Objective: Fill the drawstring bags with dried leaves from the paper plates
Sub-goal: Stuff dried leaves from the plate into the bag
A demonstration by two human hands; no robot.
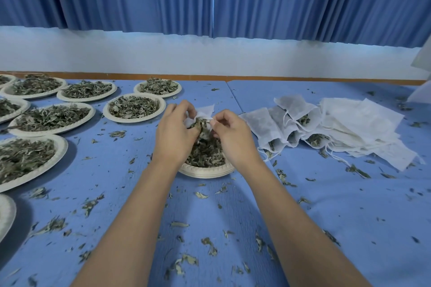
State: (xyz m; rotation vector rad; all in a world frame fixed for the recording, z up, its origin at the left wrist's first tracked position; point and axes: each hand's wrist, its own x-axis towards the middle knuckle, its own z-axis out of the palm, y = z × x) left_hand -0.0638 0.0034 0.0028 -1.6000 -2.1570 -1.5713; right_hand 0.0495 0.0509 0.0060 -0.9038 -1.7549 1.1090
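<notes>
A white drawstring bag [205, 113] hangs open-mouthed over a paper plate [205, 171] heaped with dried leaves [205, 154] at the table's centre. My left hand [175, 133] grips the bag's left edge together with a clump of leaves at its mouth. My right hand [233, 134] pinches the bag's right edge. Both hands hide most of the bag and the plate's far half.
Several leaf-filled paper plates [134, 107] cover the left side of the blue table [349, 205]. Filled bags [279, 128] and a stack of flat empty bags [363, 128] lie at the right. Loose leaf bits are scattered everywhere. A white wall and blue curtains stand behind.
</notes>
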